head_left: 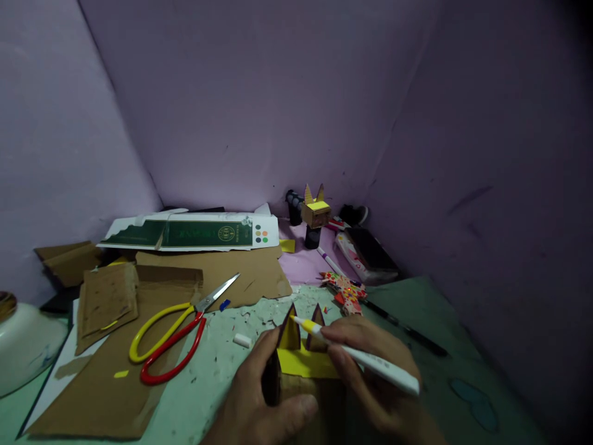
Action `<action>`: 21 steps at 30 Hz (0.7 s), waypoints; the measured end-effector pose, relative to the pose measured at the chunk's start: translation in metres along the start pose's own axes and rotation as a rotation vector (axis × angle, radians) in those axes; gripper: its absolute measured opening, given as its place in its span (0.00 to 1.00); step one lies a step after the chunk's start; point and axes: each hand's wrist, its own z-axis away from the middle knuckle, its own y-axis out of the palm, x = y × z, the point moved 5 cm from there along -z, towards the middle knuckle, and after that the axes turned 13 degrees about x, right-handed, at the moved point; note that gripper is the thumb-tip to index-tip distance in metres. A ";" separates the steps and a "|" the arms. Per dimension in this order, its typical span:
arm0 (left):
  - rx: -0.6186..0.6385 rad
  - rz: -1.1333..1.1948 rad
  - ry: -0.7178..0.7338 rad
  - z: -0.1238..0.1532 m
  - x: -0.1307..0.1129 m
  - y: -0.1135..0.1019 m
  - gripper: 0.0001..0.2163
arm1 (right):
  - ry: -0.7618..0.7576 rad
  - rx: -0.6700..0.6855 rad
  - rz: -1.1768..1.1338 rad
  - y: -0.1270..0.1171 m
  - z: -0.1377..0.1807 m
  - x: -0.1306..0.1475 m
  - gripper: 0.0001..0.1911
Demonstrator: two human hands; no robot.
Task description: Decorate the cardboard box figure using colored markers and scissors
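Note:
My left hand (264, 395) wraps round the left side of a cardboard box (312, 402) with a yellow top strip and two pointed ears. Between the fingers of my right hand (380, 371) is a white marker pen (380, 369) with a yellow collar. Its tip touches or nearly touches the left ear (290, 330), whose inside is yellow with a dark edge. The right ear (315, 330) shows plain brown cardboard inside. Just left of the box lies a small white cap (242, 340) on the table.
Scissors (185, 334) with yellow and red handles lie on brown cardboard (88, 395) at left. Behind are a green-and-white printed carton (199, 232) and a small eared cardboard head (316, 213). Patterned paper (345, 287), a black pen (407, 330) and a phone (370, 248) are at right.

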 end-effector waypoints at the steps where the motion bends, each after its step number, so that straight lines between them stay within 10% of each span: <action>1: 0.004 0.008 -0.002 0.000 0.000 0.000 0.31 | 0.001 -0.005 0.004 0.000 0.000 0.000 0.14; 21: -0.082 -0.036 -0.046 0.002 -0.001 -0.002 0.32 | 0.024 0.033 0.034 0.000 -0.002 0.003 0.08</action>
